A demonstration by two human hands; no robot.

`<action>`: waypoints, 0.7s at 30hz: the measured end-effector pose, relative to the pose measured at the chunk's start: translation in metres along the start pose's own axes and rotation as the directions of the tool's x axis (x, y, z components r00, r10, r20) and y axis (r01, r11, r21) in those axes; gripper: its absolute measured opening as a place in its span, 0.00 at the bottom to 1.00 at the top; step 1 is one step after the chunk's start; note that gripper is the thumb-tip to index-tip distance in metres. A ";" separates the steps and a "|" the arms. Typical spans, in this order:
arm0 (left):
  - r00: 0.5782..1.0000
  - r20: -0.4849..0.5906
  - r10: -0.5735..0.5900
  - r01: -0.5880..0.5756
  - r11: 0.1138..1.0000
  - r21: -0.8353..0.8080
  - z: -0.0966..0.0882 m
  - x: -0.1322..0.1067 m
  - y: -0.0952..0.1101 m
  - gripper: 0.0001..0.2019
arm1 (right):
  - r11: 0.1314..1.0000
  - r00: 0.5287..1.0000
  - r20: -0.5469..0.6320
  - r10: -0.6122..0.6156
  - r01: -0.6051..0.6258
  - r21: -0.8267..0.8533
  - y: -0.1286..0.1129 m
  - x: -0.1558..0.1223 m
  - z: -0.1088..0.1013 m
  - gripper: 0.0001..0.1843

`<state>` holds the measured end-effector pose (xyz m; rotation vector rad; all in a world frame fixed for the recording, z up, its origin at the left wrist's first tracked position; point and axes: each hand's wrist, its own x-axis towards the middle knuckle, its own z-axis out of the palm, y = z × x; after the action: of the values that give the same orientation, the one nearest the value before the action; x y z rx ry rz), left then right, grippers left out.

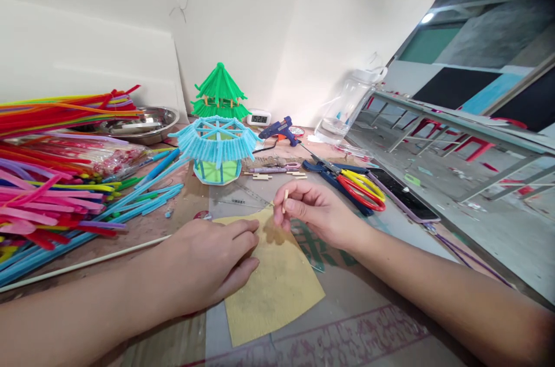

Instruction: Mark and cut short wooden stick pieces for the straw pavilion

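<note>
The table [151, 229] takes up the foreground, its left side heaped with a pile of fuzzy, bright stems [52, 205]. Next, the yellowish sheet [273, 292], lying flat right in front of the person. Beyond it stands a light-blue model [219, 144], roof flaring wide. Now the hands! The left hand [212, 260] sits over the sheet's left edge, fingers curled — gripping anything? Can't tell. The right hand [318, 211] is pinching, with scissors [352, 174] lying just behind it. And the smallest — a short wooden piece [285, 201], upright between thumb and fingers, over the sheet's far edge.
</note>
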<state>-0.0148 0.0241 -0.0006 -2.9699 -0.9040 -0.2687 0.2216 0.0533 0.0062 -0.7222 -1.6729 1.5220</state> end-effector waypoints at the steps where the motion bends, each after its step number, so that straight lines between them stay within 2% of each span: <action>1: 1.000 -0.004 0.000 0.000 1.000 0.005 0.000 0.000 0.000 0.13 | 0.996 0.999 -0.036 -0.008 0.005 -0.084 -0.002 0.000 -0.001 0.10; 3: 1.000 -0.014 0.003 -0.003 1.000 0.009 0.001 0.000 0.000 0.13 | 0.975 0.995 -0.093 -0.031 0.010 -0.222 -0.006 0.000 -0.001 0.13; 5: 1.000 -0.023 0.003 -0.003 1.000 0.012 0.002 0.000 0.000 0.14 | 0.963 0.994 -0.103 -0.029 0.001 -0.270 -0.008 -0.001 0.000 0.11; 7: 1.000 -0.019 0.003 -0.002 1.000 0.015 0.003 0.000 -0.001 0.14 | 0.972 0.998 -0.066 0.024 -0.039 -0.230 -0.009 -0.001 0.002 0.11; 10: 1.000 0.001 0.006 -0.006 1.000 0.015 0.003 0.000 -0.001 0.14 | 0.987 0.993 0.034 0.117 -0.112 -0.118 -0.007 -0.002 0.004 0.16; 13: 1.000 0.010 0.009 -0.009 1.000 0.010 0.001 0.000 -0.001 0.14 | 0.987 0.990 0.025 0.136 -0.133 -0.088 -0.004 -0.002 0.005 0.17; 15: 1.000 0.005 0.006 -0.006 1.000 0.011 0.000 0.000 -0.001 0.14 | 0.978 0.992 -0.033 0.123 -0.127 -0.165 -0.004 -0.002 0.006 0.16; 17: 1.000 -0.004 0.004 -0.004 1.000 0.014 0.000 0.000 -0.001 0.13 | 0.941 0.995 -0.065 0.077 -0.095 -0.326 -0.005 -0.003 0.006 0.15; 21: 1.000 -0.012 0.013 -0.013 1.000 0.011 0.001 0.000 -0.001 0.13 | 0.801 1.000 -0.011 -0.003 -0.005 -0.599 -0.007 -0.003 0.007 0.09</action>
<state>-0.0155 0.0247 -0.0017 -2.9601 -0.8822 -0.2802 0.2178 0.0464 0.0122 -1.0501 -2.1709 0.9606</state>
